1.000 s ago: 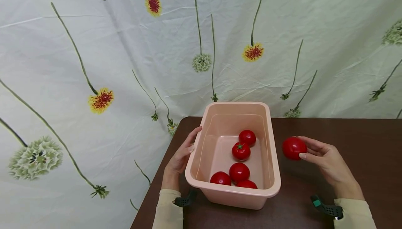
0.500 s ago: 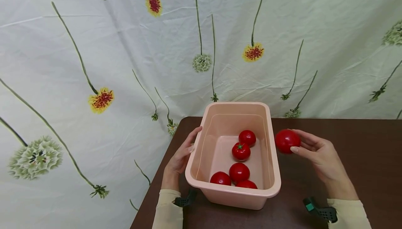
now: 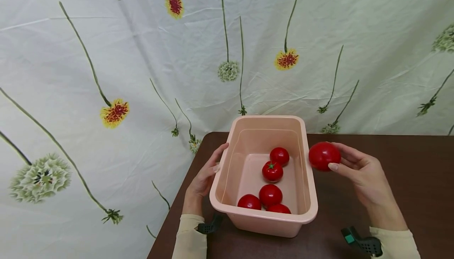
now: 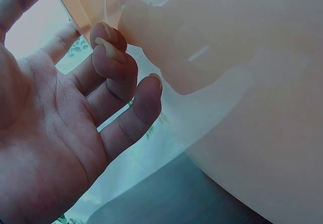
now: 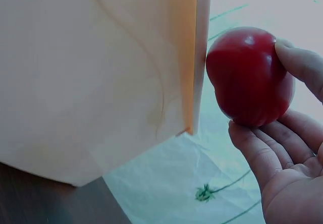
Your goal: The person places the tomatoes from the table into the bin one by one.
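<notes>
A pink plastic bin [image 3: 262,224] stands on the table with several red tomatoes [image 3: 270,194] inside. One tomato in it shows a green stem. My left hand [image 3: 203,177] rests against the bin's left rim. In the left wrist view, the fingers [image 4: 113,65] of that hand are bent beside the outer wall and not wrapped round it. My right hand [image 3: 367,176] pinches another red tomato [image 3: 324,156] between thumb and fingers, right at the bin's right rim. From the right wrist view, this tomato [image 5: 250,77] appears next to the rim; whether they touch is unclear.
The dark brown table [image 3: 418,172] extends to the right of the bin. Behind it hangs a pale cloth [image 3: 198,54] printed with flowers, which also runs down along the table's left edge. Each wrist wears a dark strap [image 3: 369,246].
The right hand has brought its tomato leftward and slightly up, from over the table to the bin's right rim. My left hand and the bin have stayed put.
</notes>
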A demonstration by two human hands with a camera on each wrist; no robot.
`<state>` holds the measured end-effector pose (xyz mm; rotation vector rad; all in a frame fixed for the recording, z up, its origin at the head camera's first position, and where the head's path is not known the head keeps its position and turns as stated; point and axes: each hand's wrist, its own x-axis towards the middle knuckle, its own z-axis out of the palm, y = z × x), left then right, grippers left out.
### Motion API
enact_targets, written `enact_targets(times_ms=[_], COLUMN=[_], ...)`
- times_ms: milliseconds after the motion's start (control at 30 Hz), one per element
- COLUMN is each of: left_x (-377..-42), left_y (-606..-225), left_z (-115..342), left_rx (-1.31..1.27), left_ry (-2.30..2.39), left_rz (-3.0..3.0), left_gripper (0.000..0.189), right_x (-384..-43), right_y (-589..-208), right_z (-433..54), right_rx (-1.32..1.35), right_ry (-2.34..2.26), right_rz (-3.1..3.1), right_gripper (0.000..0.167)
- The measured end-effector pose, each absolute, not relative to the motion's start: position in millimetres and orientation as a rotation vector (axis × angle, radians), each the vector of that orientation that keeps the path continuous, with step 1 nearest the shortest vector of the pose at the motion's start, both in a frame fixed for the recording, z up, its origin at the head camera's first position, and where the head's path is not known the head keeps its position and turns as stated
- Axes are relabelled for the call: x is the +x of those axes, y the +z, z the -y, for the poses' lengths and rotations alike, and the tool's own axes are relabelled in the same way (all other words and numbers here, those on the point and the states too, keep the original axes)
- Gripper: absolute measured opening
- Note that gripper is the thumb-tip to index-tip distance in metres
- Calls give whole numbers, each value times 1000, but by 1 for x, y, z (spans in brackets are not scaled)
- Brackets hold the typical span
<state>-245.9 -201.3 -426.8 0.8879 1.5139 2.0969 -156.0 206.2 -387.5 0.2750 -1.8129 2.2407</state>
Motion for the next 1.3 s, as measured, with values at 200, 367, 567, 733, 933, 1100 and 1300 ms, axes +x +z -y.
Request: enact_targets(times_ms=[200,367,567,733,933,1100,1300], left_x=[-247,-246,-246,-246,-245,-246,-247], left_y=[-428,-428,-427,-425,-426,-428,-428], left_z=[201,201,200,200,200,201,201], left_rx=[883,881,868,858,867,873,875], left_ry=[2097,2099,2095,2096,2101,2107,2102], left_rz=[-1515,-1514,-1537,-1526,-1516,-1513,-1533], left_gripper=[79,79,79,78,77,78,78], right_x=[-152,-150,-146,-144,-143,-142,-140], right_y=[-381,-377,-372,-368,-367,-366,-366], right_z=[-198,-189,-179,-171,-160,-154,-150], right_rx=[312,312,285,278,302,295,309], right_ry=[2239,2226,2212,2227,2230,2191,2204], right_rz=[1801,1851,1912,1925,1955,1976,1945], right_gripper=[47,49,51,53,54,55,56])
